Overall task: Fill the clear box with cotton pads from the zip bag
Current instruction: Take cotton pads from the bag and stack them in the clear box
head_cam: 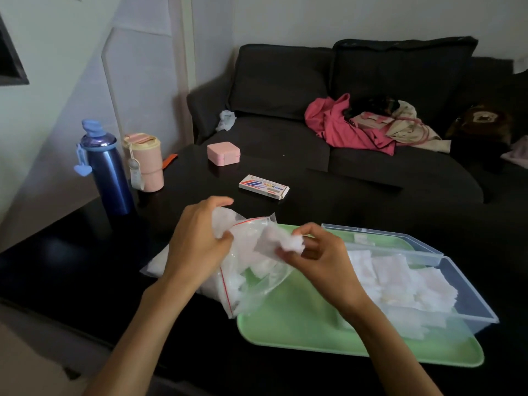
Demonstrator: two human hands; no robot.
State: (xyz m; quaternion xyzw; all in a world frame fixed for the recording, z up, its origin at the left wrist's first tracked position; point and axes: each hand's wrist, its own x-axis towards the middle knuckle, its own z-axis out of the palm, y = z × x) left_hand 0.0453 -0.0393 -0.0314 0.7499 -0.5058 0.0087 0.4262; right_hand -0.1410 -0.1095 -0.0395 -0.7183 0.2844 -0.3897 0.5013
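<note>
A clear zip bag (251, 278) with a red seal line lies half on the green tray (300, 324), its mouth lifted. My left hand (200, 241) grips the bag's upper edge. My right hand (317, 252) pinches a small bunch of white cotton pads (288, 241) at the bag's mouth. To the right, the clear box (468, 284) sits on the tray with its lid (383, 238) hinged open behind it. Several white pads (400, 281) lie inside the box. More pads remain in the bag.
On the dark table stand a blue bottle (110, 170) and a pink container (145, 162) at the left, a pink case (223, 153) and a small printed carton (264, 187) further back. A dark sofa (343, 110) with clothes (368, 124) is behind.
</note>
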